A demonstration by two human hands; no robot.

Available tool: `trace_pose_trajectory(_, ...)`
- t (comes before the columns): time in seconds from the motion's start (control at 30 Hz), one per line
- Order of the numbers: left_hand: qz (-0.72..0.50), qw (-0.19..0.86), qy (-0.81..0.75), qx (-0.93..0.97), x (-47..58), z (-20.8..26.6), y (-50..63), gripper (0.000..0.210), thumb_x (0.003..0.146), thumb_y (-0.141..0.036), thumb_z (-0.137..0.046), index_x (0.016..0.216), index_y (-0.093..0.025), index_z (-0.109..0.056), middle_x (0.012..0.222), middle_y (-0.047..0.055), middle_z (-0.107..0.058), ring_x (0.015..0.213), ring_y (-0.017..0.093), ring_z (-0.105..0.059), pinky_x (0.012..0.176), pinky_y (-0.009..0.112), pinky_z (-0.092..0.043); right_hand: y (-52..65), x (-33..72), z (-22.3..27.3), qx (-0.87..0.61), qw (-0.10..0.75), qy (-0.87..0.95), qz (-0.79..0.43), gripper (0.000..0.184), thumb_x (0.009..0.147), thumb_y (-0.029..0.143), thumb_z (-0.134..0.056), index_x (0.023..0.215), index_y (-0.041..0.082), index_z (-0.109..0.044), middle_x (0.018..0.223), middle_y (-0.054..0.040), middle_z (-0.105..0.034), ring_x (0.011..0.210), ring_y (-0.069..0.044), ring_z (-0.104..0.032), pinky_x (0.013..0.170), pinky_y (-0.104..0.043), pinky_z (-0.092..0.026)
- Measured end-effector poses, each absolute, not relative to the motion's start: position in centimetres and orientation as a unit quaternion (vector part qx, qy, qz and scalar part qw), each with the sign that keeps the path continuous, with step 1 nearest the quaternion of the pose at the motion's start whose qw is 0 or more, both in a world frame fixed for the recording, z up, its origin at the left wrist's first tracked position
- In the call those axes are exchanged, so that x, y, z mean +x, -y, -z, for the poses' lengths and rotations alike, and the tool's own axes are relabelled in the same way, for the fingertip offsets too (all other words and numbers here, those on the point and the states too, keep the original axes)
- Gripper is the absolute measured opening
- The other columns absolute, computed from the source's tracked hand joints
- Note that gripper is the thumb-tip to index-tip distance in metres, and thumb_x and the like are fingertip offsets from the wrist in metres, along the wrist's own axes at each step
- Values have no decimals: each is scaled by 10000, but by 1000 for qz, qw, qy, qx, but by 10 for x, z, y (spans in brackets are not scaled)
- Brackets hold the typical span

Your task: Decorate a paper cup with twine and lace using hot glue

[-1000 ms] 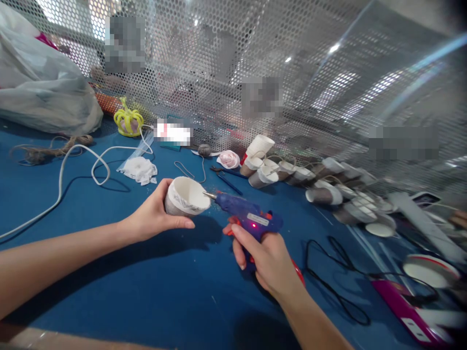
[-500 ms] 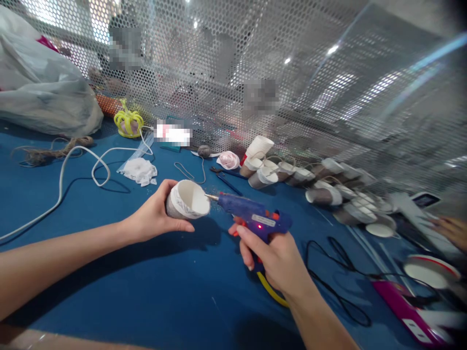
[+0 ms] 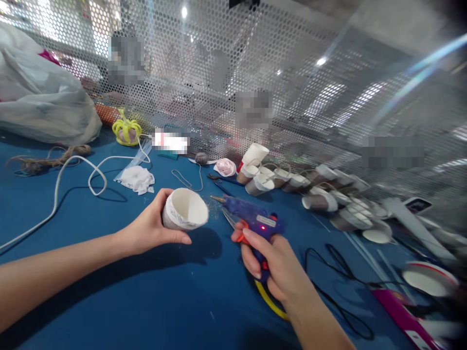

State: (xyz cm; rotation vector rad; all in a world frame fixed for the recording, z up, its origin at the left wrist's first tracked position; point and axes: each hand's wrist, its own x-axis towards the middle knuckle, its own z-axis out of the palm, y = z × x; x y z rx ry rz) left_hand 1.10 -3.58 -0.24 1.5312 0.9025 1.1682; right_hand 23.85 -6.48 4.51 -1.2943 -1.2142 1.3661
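Observation:
My left hand point(image 3: 155, 221) is wrapped round a paper cup point(image 3: 186, 210), tilted with its open mouth toward the right. A pale lace-like band runs round the cup below its rim. In my right hand point(image 3: 272, 262) is a blue glue gun point(image 3: 251, 214) with orange parts and a lit red light. Its metal nozzle points left, a short gap away from the cup's rim. Under the gun, partly hidden, lie a pointed metal blade point(image 3: 229, 218) and a yellow ring-shaped thing point(image 3: 270, 302).
Several wrapped cups point(image 3: 260, 183) with string handles stand along the perforated metal screen point(image 3: 204, 78). White lace point(image 3: 136, 180), a pink ribbon roll point(image 3: 225, 167) and grey yarn point(image 3: 201, 158) lie at the back. A white cable point(image 3: 56, 194) crosses the left; a magenta power strip point(image 3: 396, 311) lies right.
The glue gun's nozzle has drawn back from the cup's rim, opening a gap. The cup is still in my left hand. A hand at the far right is out of view.

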Motion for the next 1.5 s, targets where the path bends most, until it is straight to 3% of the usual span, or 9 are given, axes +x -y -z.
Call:
trace_pose_trajectory(0.23,-498,537,-333,594,15,5,35,715,525,-288,-812,1078,-187,-369,1057,68,-566,1012,237,-531,893,364,-423,57,236,-35,-438,422,374,-700,185,647,298,-722,711,131,-673,544,4,-614,282,25,-254,285,-133,-171)
trace_pose_trajectory(0.43,-500,569,-326,565,17,4,36,736,504,-310,-821,1084,-162,-392,1058,90,-562,980,246,-538,854,358,-437,58,229,-31,-418,412,326,-741,182,614,278,-752,705,135,-687,582,10,-631,284,39,-253,270,-102,-184)
trace_pose_trajectory(0.87,-510,565,-319,564,16,7,37,731,513,-282,-822,1091,-166,-390,1060,81,-567,981,233,-539,840,336,-439,63,228,-31,-435,429,357,-707,225,627,317,-746,741,137,-674,601,2,-641,285,31,-290,285,-117,-189)
trace_pose_trajectory(1.07,-509,571,-319,559,19,7,36,770,507,-280,-823,1135,-173,-391,1116,101,-568,1007,251,-544,801,324,-462,71,224,-29,-422,397,401,-710,228,713,368,-678,746,144,-653,348,69,-455,262,-5,-282,295,-132,-202)
trace_pose_trajectory(1.5,-499,570,-332,561,17,3,36,742,512,-272,-810,1123,-155,-404,1060,103,-587,922,229,-562,730,297,-461,69,227,-31,-445,411,434,-667,213,751,351,-643,780,141,-630,341,69,-458,275,-19,-299,322,-156,-214)
